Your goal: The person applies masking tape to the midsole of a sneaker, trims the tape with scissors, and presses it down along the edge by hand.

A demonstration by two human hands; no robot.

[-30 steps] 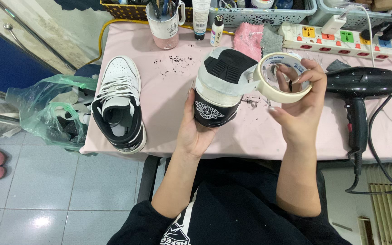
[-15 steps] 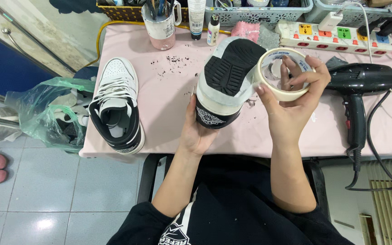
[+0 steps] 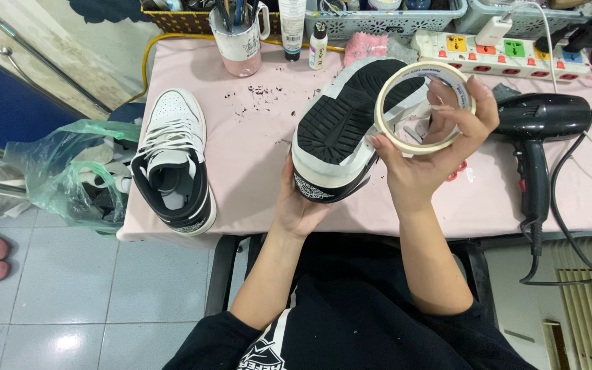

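My left hand cups the heel of a black and white sneaker, held sole-up over the pink table. Pale tape covers the white sidewall around its black sole. My right hand grips a roll of cream masking tape right beside the shoe, with a strip running from the roll to the shoe's side. The matching sneaker stands upright on the table's left edge.
A black hair dryer lies at the right with its cord hanging down. A power strip, a cup of brushes, small bottles and baskets line the back. A green plastic bag hangs at the left.
The shoe has tipped further over, so its black sole now faces up. The tape roll has moved slightly right along the shoe's side.
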